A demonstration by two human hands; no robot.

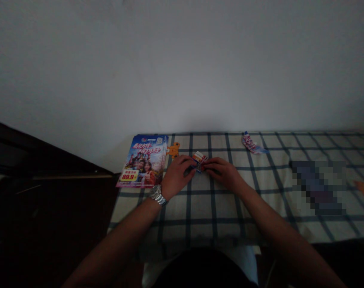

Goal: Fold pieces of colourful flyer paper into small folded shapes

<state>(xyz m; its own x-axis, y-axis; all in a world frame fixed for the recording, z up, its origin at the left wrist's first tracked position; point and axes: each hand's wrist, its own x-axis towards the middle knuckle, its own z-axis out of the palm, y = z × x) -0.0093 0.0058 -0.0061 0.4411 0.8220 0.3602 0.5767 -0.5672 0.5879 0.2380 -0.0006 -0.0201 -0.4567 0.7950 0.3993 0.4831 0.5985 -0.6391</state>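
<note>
My left hand (177,176), with a metal watch on its wrist, and my right hand (223,173) meet over a checked cloth. Both pinch a small folded piece of printed paper (199,159), coloured red, white and blue, between their fingertips. The paper sits just above the cloth, between the two hands. Both hands have their fingers curled around it.
A stack of colourful flyers (143,161) lies to the left of my hands at the edge of the checked cloth (199,204). A folded paper shape (251,144) rests at the far side near the white wall. Dark furniture stands at the left. A blurred patch lies at the right.
</note>
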